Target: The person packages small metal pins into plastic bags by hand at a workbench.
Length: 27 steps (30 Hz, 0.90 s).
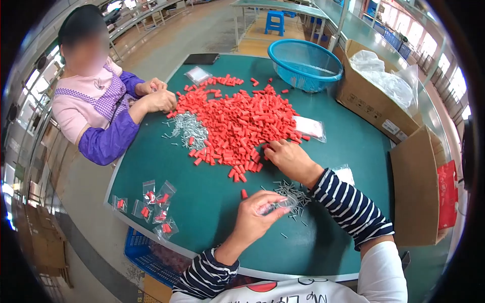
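Note:
My left hand (255, 214) is closed around a small clear plastic bag (283, 204), above a small pile of silver screws (298, 194). My right hand (292, 159) reaches to the near right edge of a big heap of short red plastic tubes (242, 123). Its fingers are bent, with a red tube at the fingertips; my hand partly hides their grip. A single red tube (244, 194) lies just beyond my left hand. Several small zip bags (145, 211) with red tubes in them lie at the table's left front corner.
A co-worker (98, 96) works at the left side beside another screw pile (188, 130). A blue basket (303, 65) stands at the back of the green table (202, 227). Cardboard boxes (374, 101) line the right side. White packets (309, 127) lie near the heap.

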Tool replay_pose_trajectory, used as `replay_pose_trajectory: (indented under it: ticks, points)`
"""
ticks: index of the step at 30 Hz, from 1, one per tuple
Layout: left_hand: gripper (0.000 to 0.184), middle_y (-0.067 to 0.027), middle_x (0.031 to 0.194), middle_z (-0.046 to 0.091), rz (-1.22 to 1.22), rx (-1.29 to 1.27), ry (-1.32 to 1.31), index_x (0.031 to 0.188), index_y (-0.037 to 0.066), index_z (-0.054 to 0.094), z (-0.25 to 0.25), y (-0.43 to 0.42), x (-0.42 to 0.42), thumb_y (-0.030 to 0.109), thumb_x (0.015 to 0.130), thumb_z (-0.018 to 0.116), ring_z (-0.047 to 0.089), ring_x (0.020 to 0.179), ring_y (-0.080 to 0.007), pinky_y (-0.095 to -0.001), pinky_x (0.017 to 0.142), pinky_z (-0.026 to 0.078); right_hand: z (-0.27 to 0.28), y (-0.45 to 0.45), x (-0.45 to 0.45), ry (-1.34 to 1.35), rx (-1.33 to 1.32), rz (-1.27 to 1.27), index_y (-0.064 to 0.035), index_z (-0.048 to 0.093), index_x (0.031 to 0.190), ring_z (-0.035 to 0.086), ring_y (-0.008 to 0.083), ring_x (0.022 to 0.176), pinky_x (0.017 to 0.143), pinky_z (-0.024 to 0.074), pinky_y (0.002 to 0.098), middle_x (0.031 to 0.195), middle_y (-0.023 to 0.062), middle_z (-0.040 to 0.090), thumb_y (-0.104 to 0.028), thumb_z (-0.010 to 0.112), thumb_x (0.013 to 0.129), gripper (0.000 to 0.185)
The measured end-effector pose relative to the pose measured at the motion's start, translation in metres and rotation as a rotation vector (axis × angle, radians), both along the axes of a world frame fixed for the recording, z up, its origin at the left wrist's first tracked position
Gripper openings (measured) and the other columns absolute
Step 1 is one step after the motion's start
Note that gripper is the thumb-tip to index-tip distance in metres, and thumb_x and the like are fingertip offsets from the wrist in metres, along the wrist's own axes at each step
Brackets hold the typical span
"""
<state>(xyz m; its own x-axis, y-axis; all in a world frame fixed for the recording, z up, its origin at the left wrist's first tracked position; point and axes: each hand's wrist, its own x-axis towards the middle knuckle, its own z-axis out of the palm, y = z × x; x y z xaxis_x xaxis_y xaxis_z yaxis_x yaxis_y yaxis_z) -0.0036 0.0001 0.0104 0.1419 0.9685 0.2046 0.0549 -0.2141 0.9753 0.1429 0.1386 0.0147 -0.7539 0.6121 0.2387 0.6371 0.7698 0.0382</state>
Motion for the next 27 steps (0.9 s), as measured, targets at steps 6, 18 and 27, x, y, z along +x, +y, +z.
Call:
replay_pose_trajectory:
  ticks: [6,18,27]
  points:
    - [0.026,-0.0043,0.097,0.062,0.015,-0.085,-0.134,0.098,-0.001,0.068,0.004,-0.001,0.003,-0.004,0.073,0.077,0.053,0.075,-0.0043,-0.0182,0.061,0.043,0.001,0.006,0.02,0.182,-0.01,0.104,-0.0072,0.064,0.088,0.063,0.0259,0.078,0.065,0.05,0.0387,0.081,0.0077,0.061,-0.012,0.061,0.077,0.012]
    - [0.03,-0.0022,0.097,0.061,0.054,-0.062,-0.145,0.099,-0.002,0.068,0.001,0.002,0.004,-0.003,0.072,0.078,0.046,0.068,-0.0017,-0.0181,0.057,0.037,0.063,-0.081,0.049,0.896,-0.79,-0.026,-0.0068,0.07,0.091,0.061,0.0099,0.077,0.07,0.0458,0.0251,0.088,0.0009,0.07,-0.01,0.07,0.082,0.009]
    - [0.03,-0.0013,0.098,0.06,0.06,0.024,0.009,0.1,-0.003,0.066,-0.009,0.004,0.004,-0.005,0.072,0.077,0.047,0.07,-0.0013,-0.0186,0.056,0.037,0.062,-0.092,0.054,0.562,-0.243,0.106,-0.0104,0.07,0.096,0.057,0.0229,0.086,0.079,0.0455,0.0374,0.099,0.0053,0.062,-0.006,0.073,0.07,0.026]
